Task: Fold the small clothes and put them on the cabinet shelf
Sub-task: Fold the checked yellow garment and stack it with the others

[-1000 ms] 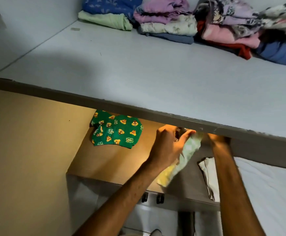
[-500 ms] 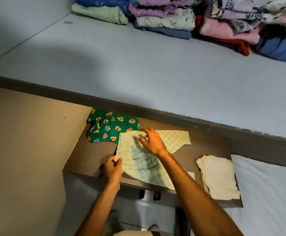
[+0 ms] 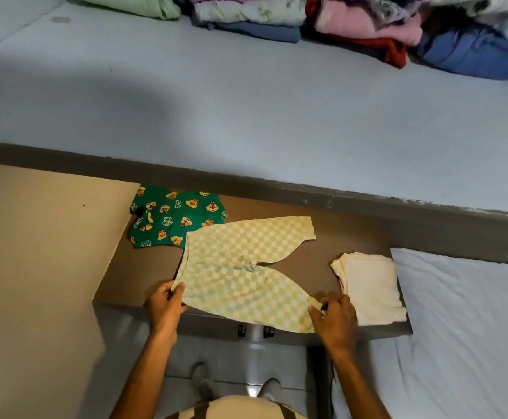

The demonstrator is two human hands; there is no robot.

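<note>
Small green-and-white checkered pants [image 3: 240,267] lie spread flat on a brown surface [image 3: 143,267], legs pointing right. My left hand [image 3: 165,303] pinches the waistband corner at the near left. My right hand [image 3: 334,316] pinches the hem of the near leg at the surface's front edge. Behind the pants lies a green garment with cartoon prints [image 3: 174,219], partly under the pants' waistband. A folded cream cloth [image 3: 370,285] rests to the right of my right hand.
A grey shelf [image 3: 246,116] runs above the brown surface, with piles of folded clothes [image 3: 307,22] along its back. A beige wall panel [image 3: 35,267] bounds the left. A white sheet [image 3: 473,328] lies at the right. My feet show below on the floor.
The checkered pants went from being held bunched under the shelf edge to lying spread flat. My right hand has slid from the pants' middle to the near leg's hem.
</note>
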